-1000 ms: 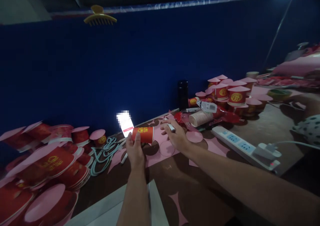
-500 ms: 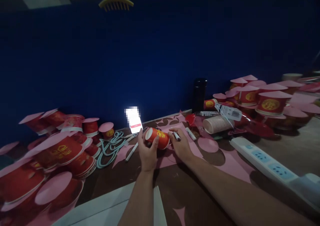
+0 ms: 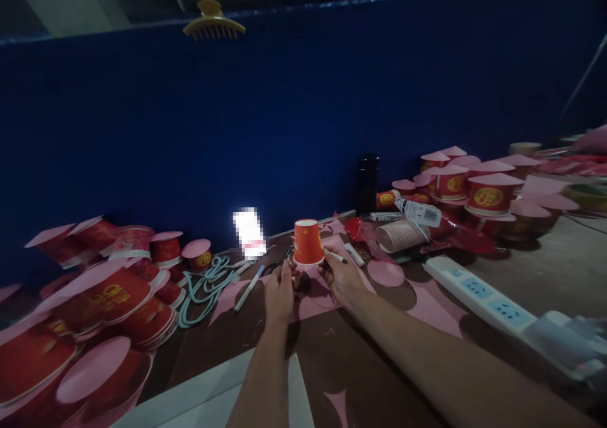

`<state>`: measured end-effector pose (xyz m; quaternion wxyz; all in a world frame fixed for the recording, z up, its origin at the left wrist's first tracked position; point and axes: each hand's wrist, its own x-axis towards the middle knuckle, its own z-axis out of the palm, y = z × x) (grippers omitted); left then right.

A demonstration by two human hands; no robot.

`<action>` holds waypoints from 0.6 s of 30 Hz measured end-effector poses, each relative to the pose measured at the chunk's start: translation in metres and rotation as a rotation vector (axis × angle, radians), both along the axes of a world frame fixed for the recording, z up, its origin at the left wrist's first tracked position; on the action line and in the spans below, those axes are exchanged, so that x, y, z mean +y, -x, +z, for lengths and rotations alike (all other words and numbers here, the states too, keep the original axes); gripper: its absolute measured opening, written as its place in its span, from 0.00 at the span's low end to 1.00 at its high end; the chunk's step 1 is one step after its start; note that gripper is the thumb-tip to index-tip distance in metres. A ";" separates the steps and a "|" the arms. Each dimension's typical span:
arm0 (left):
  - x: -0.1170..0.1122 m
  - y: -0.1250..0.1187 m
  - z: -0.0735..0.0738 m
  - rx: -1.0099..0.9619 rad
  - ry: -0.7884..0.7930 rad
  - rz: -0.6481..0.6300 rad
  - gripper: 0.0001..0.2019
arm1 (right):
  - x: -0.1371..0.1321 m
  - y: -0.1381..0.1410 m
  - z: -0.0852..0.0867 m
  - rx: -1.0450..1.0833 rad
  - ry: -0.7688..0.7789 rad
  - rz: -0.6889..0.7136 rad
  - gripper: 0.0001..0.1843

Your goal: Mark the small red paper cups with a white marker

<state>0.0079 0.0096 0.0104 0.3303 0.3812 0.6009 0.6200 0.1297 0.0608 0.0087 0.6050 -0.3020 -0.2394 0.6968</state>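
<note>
Upside-down red cup (image 3: 306, 244) between fingers (image 3: 286, 272)

No txt legible. Gold marks (image 3: 114, 294) on L cup (image 3: 97, 298), rnd emblem (image 3: 488, 196) on R cup (image 3: 476, 199) & print bits on held cup (image 3: 306, 244): blurry. White label (image 3: 417, 213) on plastic wrap (image 3: 450, 228): barcode (image 3: 430, 215), print too sm.

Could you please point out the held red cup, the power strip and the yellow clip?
Held red cup (image 3: 307, 244), head view: middle of its side.
Power strip (image 3: 492, 299), head view: body between its sockets.
Yellow clip (image 3: 214, 24), head view: its curved body.
</note>
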 end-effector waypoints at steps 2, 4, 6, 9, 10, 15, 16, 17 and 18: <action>-0.001 -0.006 0.000 -0.257 -0.010 -0.150 0.21 | -0.004 0.000 0.001 0.014 0.000 0.006 0.19; -0.003 -0.012 0.002 -0.548 -0.049 -0.237 0.17 | -0.008 0.001 0.002 0.019 -0.008 0.012 0.18; -0.005 -0.015 0.005 -0.771 -0.069 -0.227 0.11 | -0.013 0.003 0.001 0.011 -0.023 0.022 0.17; -0.007 -0.015 0.008 -0.983 -0.085 -0.185 0.03 | -0.015 0.005 -0.004 -0.084 -0.070 0.029 0.17; -0.007 -0.014 0.008 -1.026 -0.090 -0.169 0.02 | -0.014 0.005 -0.007 -0.144 -0.095 0.025 0.17; -0.002 -0.007 -0.001 -1.077 -0.122 -0.025 0.02 | -0.012 -0.002 -0.012 -0.460 -0.341 -0.081 0.22; -0.001 -0.006 -0.004 -1.069 -0.132 -0.023 0.02 | -0.013 -0.004 -0.011 -0.511 -0.397 -0.113 0.23; 0.001 -0.005 -0.006 -1.064 -0.144 -0.035 0.02 | -0.015 -0.006 -0.008 -0.561 -0.456 -0.141 0.23; 0.002 -0.005 -0.008 -1.061 -0.156 -0.056 0.02 | -0.017 -0.008 -0.006 -0.615 -0.527 -0.162 0.22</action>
